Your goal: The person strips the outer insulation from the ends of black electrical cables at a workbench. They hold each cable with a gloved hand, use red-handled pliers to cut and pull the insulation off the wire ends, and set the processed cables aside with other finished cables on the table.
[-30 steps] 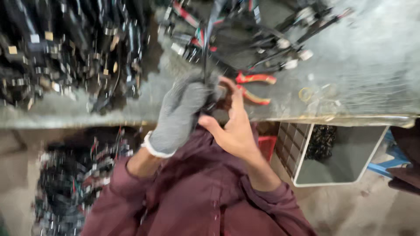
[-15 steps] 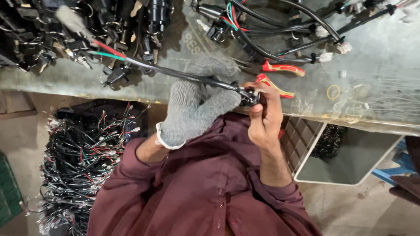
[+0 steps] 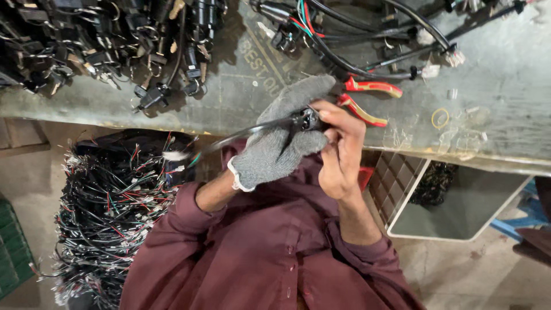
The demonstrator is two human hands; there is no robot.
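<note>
My left hand, in a grey knit glove, grips a black cable near its end; the cable blurs off to the left. My bare right hand pinches the small black connector at the cable's end, right against the gloved fingers. Both hands are held just below the front edge of the grey workbench. Red-handled pliers lie on the bench just beyond my right hand.
Heaps of black wired parts cover the bench's left, and looped cables its middle. A rubber band lies to the right. A pile of wire harnesses sits on the floor at left, a white crate at right.
The cable has swung down to the left and is now blurred. My hands have stayed together on its end, close to the bench edge, with the view shifted a little.
</note>
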